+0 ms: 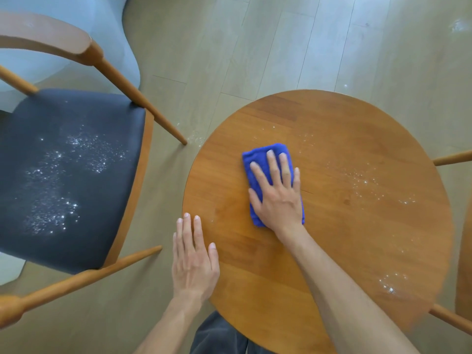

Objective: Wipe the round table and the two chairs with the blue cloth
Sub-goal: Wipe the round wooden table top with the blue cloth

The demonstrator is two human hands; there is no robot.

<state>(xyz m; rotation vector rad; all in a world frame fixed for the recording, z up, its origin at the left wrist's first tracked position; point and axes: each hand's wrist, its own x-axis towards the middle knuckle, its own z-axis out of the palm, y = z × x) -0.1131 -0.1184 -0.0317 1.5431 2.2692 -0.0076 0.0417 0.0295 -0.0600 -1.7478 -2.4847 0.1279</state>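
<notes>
A folded blue cloth (pixel 258 159) lies on the round wooden table (pixel 357 226), left of its centre. My right hand (pixel 277 192) presses flat on the cloth with straight, spread fingers. My left hand (pixel 194 259) rests flat on the table's near-left edge, fingers straight. White crumbs (pixel 362 178) speckle the right half of the table, with another patch near its lower right rim. A wooden chair with a dark seat (pixel 71 180) stands to the left, its seat dusted with white crumbs. Only a sliver of a second chair (pixel 463 256) shows at the right edge.
Pale plank floor (pixel 255 47) surrounds the furniture, with some white crumbs (pixel 194 135) by the left chair's leg. A pale blue-white rounded object (pixel 63 47) sits behind the left chair. Wooden chair legs (pixel 452 158) stick out at the table's right side.
</notes>
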